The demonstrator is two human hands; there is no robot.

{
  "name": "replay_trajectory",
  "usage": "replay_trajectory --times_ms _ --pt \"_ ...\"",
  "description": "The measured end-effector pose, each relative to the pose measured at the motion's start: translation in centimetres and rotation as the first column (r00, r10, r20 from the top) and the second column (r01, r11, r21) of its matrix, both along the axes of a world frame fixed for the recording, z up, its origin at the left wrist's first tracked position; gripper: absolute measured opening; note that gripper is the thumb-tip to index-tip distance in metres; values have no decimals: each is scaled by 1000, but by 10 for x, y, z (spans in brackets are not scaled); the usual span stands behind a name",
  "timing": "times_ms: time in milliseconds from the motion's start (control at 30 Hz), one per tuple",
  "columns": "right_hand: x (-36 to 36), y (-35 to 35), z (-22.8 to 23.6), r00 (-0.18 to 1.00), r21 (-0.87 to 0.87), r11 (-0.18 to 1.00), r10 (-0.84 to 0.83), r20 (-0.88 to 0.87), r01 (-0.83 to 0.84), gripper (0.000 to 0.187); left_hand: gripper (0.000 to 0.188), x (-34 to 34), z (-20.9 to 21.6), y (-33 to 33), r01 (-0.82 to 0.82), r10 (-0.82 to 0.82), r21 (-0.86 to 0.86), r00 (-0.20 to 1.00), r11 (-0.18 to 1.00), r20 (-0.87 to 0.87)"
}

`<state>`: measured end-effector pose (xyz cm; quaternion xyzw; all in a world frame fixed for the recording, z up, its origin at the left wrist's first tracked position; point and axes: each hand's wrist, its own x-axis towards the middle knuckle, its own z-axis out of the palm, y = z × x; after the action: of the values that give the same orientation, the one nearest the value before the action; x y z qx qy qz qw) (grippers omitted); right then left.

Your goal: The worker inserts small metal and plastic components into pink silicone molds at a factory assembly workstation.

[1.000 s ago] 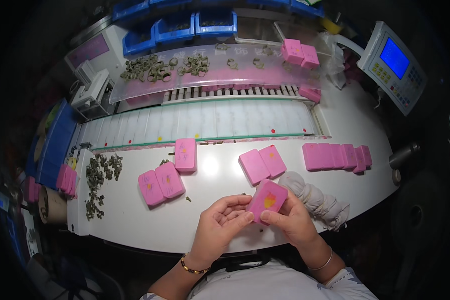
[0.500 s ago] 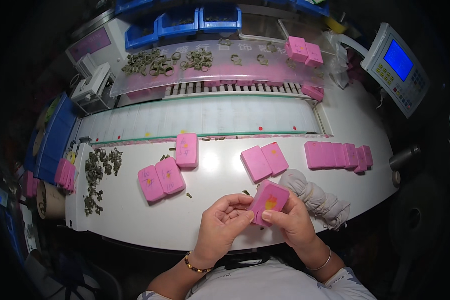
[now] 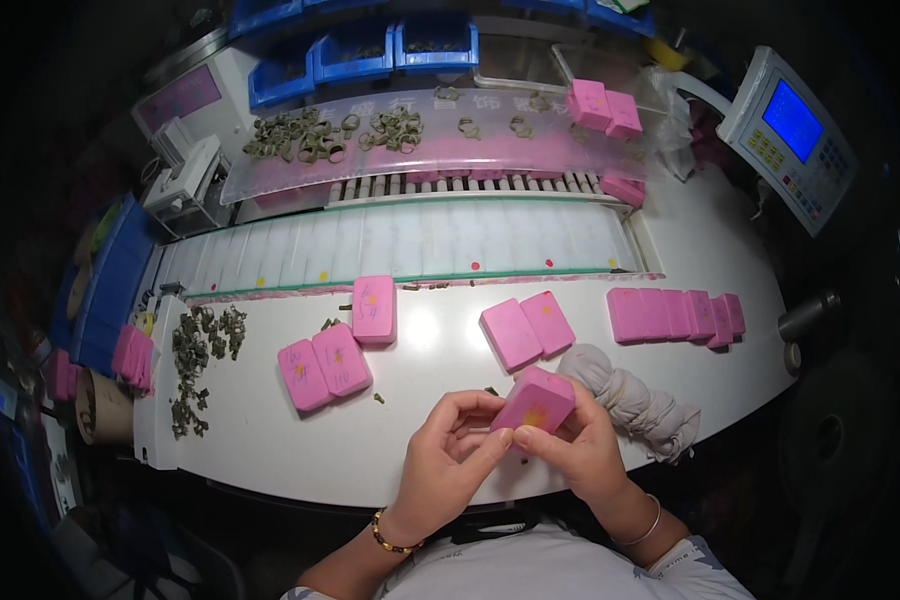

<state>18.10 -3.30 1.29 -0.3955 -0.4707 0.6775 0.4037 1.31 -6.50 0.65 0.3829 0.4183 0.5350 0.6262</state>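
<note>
Near the table's front edge I hold a pink rubber mould block (image 3: 547, 388) with a yellow smear on its upper face. My left hand (image 3: 448, 448) pinches its lower left end, thumb at the corner and fingers curled beside it. Around its right side wraps my right hand (image 3: 588, 442), with the thumb pressed on the near end. Both thumb tips almost meet. The block is tilted, and its underside is hidden. Just beyond lie two pink blocks (image 3: 527, 329) side by side. A twisted grey-white cloth (image 3: 635, 400) rests right of my right hand.
Left of centre lie several marked pink blocks (image 3: 326, 365); a row of them (image 3: 665, 315) is at right. Small dark metal pieces (image 3: 192, 370) are heaped at left. Behind run a white segmented conveyor (image 3: 400, 240) and a clear shelf (image 3: 440, 165) with metal rings. A control panel (image 3: 792, 130) stands right.
The block's far end has dipped and it leans more to the right. My left fingers have closed in nearer to it. Coloured dots on the conveyor have shifted left.
</note>
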Motion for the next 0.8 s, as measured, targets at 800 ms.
replay_trajectory --times_ms 800 --pt "18 25 10 973 465 885 -89 212 -21 55 30 -60 30 85 -67 453 505 554 861 -698"
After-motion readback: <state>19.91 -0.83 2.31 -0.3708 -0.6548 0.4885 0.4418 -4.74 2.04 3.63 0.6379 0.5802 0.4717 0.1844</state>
